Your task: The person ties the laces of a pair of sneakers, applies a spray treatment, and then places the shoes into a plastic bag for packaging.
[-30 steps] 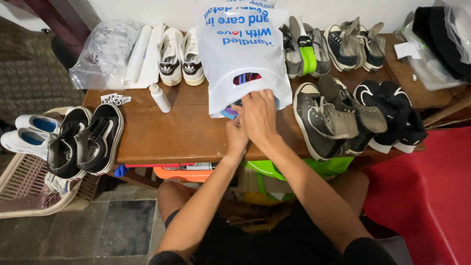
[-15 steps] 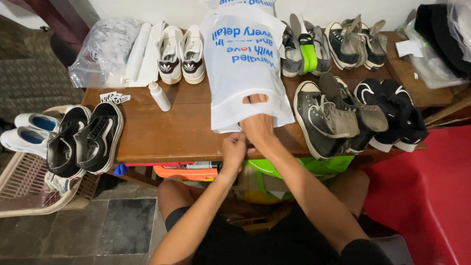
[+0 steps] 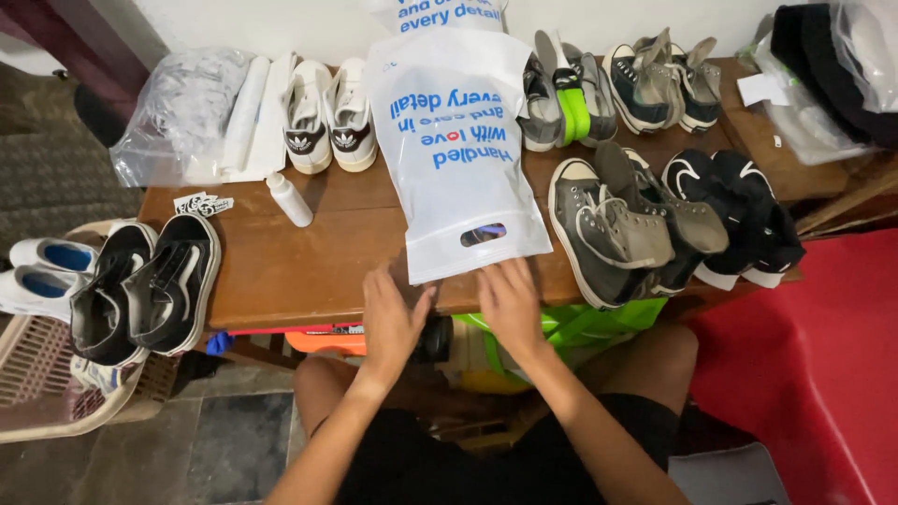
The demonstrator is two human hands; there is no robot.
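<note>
A white plastic bag (image 3: 454,150) with blue lettering and a cut-out handle lies flat on the brown wooden table (image 3: 290,252), its handle end toward me. My left hand (image 3: 391,313) rests with spread fingers at the bag's near left corner. At the bag's bottom edge, just right of centre, my right hand (image 3: 510,299) lies flat with its fingers touching the plastic. Neither hand grips anything.
White sneakers (image 3: 329,117), a small white bottle (image 3: 289,199) and a clear bag (image 3: 182,117) sit left of the bag. Grey high-tops (image 3: 617,229), black sneakers (image 3: 734,215) and more shoes lie to the right. Black shoes (image 3: 140,290) overhang a basket (image 3: 37,393) at left.
My right hand has come out of the bag's handle hole and the bag now lies flat. Both hands have dropped to its near edge, fingers spread.
</note>
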